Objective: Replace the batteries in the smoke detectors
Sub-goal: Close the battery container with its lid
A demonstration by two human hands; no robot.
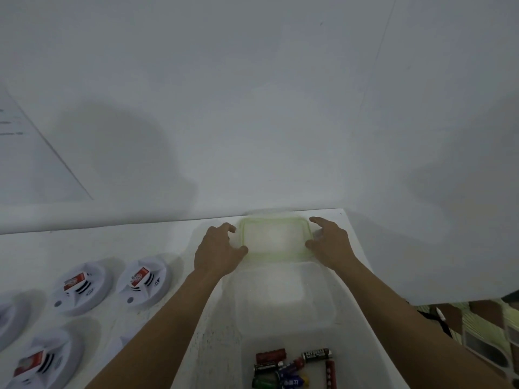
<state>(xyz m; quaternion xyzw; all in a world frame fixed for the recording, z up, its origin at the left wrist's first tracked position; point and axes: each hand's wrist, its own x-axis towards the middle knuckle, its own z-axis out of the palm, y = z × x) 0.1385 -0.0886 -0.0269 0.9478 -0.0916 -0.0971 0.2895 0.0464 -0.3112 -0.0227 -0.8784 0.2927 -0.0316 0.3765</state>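
- Well, far left, the smoke detectors (81, 287) sit on the bench (168, 240), well apart from the action; a swinging forearm could knock one.
- Left grip (217, 249) pinches the left edge of the green-rimmed lid (275, 238), fingers curled.
- That lid lies near the bench's far corner; a fumble could send it off.
- Right grip (330, 244) clasps the opposite edge.
- Loose batteries (292, 366) are heaped nearest the person; old and new could get mixed.

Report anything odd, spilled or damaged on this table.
Nothing looks spilled or broken. The batteries nearest the camera lie jumbled, mixed kinds pointing every way. The green-rimmed lid sits close to the table far edge.
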